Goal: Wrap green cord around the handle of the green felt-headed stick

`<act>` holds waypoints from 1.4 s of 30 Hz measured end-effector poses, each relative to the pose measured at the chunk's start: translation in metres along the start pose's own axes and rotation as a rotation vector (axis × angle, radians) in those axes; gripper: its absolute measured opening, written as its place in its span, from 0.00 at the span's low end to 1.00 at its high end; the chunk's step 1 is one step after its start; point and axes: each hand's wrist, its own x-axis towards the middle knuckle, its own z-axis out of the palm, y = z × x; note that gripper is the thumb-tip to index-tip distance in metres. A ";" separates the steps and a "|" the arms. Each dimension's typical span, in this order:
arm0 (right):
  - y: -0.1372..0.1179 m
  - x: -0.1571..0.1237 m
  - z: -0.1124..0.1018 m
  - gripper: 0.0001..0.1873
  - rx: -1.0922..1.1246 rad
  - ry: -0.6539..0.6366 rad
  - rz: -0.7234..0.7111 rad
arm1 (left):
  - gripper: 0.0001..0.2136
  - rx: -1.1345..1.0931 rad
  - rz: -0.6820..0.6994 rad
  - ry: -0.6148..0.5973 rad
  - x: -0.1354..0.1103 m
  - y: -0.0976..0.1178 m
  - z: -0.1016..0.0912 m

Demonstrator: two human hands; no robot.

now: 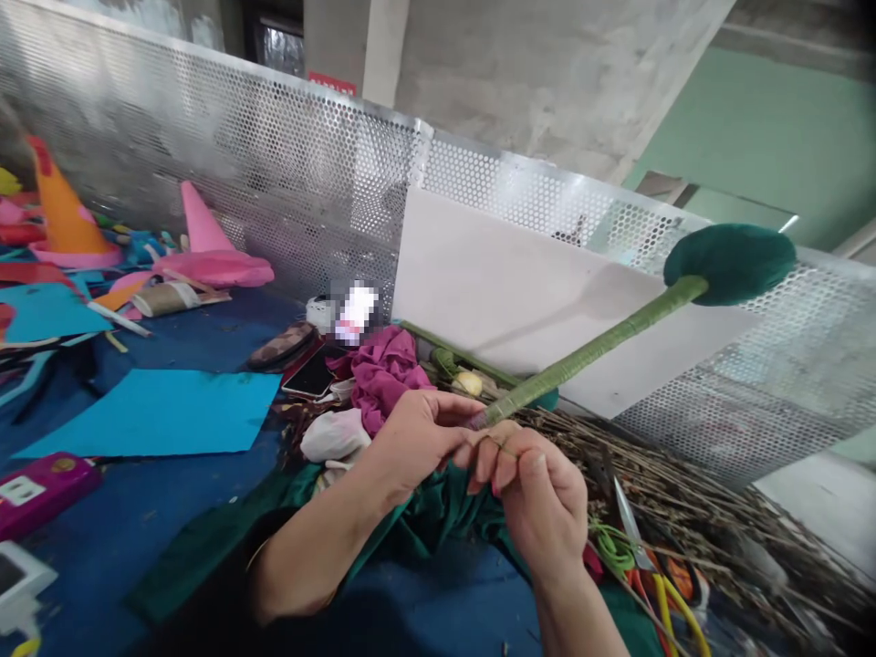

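The blue table (pixel 137 520) bears a flat, bright-blue sheet (pixel 157 415), with a magenta device (pixel 47 493) near it and a pink pointed hat (pixel 215 262) farther back. Dark green fabric (pixel 431 516) lies bunched toward the middle; dry stems (pixel 684 474) spread along the right.

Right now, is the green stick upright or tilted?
Tilted: the green stick slants from the left hand up and rightward to its dark green head.
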 end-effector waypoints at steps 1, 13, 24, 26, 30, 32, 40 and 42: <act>0.002 0.000 0.002 0.20 0.036 0.071 0.011 | 0.16 0.011 0.000 0.011 0.000 0.000 0.002; -0.001 -0.009 0.002 0.20 -0.389 0.148 -0.084 | 0.13 0.327 0.139 0.059 -0.001 0.001 0.006; -0.018 0.015 -0.028 0.14 -0.598 0.011 -0.024 | 0.10 1.039 0.380 0.072 -0.010 -0.016 0.014; -0.016 0.018 -0.030 0.14 -0.607 0.008 -0.006 | 0.09 1.165 0.402 0.064 -0.012 -0.019 0.018; -0.013 0.023 -0.037 0.14 -0.627 0.032 0.063 | 0.08 1.395 0.525 0.038 -0.014 -0.021 0.023; -0.013 0.025 -0.040 0.15 -0.631 0.062 0.106 | 0.08 1.497 0.602 0.027 -0.015 -0.022 0.024; -0.011 0.028 -0.048 0.16 -0.607 0.119 0.272 | 0.11 1.506 0.968 -0.045 -0.016 -0.026 0.025; -0.010 0.029 -0.047 0.17 -0.635 0.107 0.288 | 0.12 1.487 1.025 -0.057 -0.016 -0.027 0.024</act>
